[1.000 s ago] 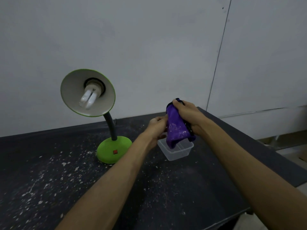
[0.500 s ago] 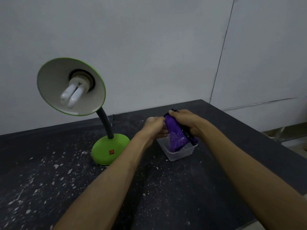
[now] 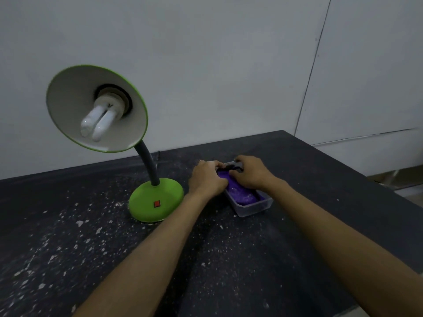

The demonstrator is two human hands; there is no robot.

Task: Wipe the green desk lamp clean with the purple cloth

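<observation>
**Cloth back down in the tub; lamp not yet touched**

Head view, what changed: a second ago the cloth (image 3: pixel 241 194) hung bunched above the tub (image 3: pixel 254 208), pinched at its top by the right hand (image 3: pixel 250 173) with the left hand (image 3: pixel 206 179) steadying its side. Now both hands have dropped and the cloth lies pressed into the tub. The view has also swung, so the lamp (image 3: pixel 155 202) looms larger at 10 o'clock.

Reading: this looks like soaking or re-wetting the cloth ahead of wiping. No wiping has begun, so the task is at its start.

Grip: both hands are curled closed over the far end of the cloth, fingers down in the tub. A dark strip, maybe the cloth's edging, shows between the two hands. Whether they are squeezing or only pushing down, I cannot tell.

Containers: one clear plastic tub at 1 o'clock from the lamp's base, close beside it but apart. It holds the purple cloth, which glistens as if wet. No water level can be made out.

Lamp: it stands upright on the speckled dark table (image 3: pixel 229 259), shade tilted toward the camera, bulb (image 3: pixel 98 121) exposed.
</observation>
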